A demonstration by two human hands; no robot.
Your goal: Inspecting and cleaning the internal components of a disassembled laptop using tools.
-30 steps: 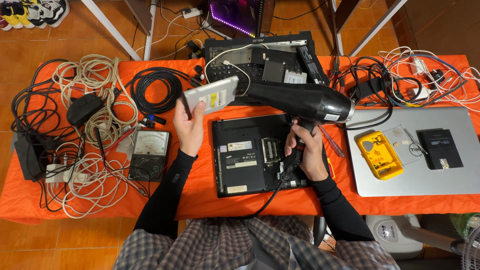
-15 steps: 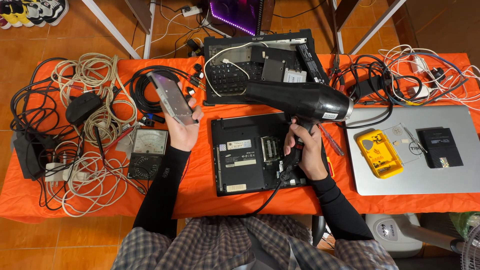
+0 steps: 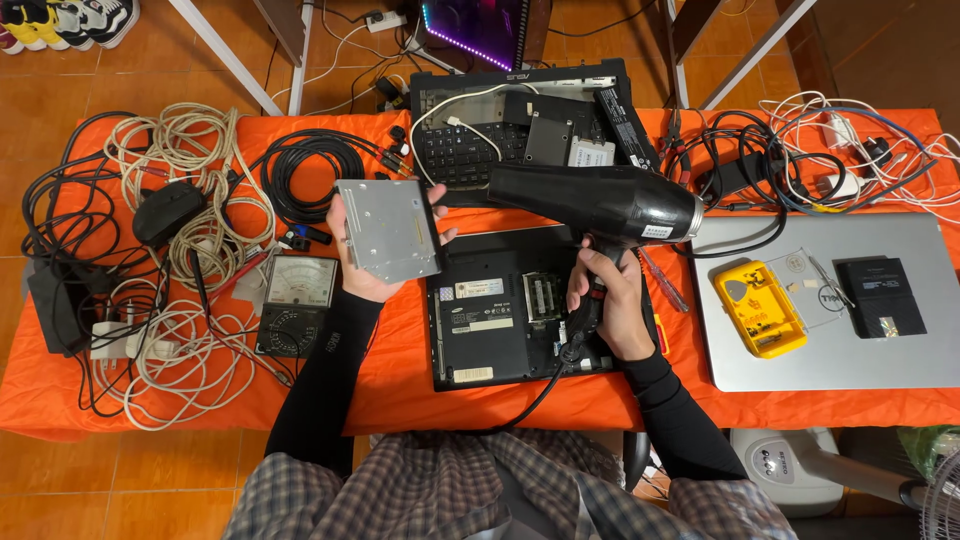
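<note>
Holding the flat grey metal drive (image 3: pixel 388 230) in your left hand (image 3: pixel 372 262), you have it propped on an open palm, thumb along its near-left edge and fingertips curling round the far-right side, its broad face turned up toward you. It looks like a thin, stiff slab of sheet metal: light, rigid, with smooth faces that could slide off a flat palm. Pinching it by the two long edges, as you do now, seems the safer hold; the thin casing probably dents if squeezed across the middle.

Your right hand (image 3: pixel 606 300) is wrapped shut around the grip of the black hair dryer (image 3: pixel 600 203), whose barrel lies level above that hand, its nozzle reaching toward the drive and stopping just short of it. The dryer looks bulkier and nose-heavy, so a full fist low on the handle suits it; its cord trails down from under your wrist.

Below and between both hands lies the opened black laptop base (image 3: pixel 520 320) on the orange tabletop (image 3: pixel 400 370). Just left of your left forearm sits an analogue meter (image 3: pixel 296 302), with coiled cables (image 3: pixel 190 200) beyond it. Right of your right hand rest a yellow case (image 3: pixel 757 307) and a silver laptop (image 3: pixel 840 350).
</note>
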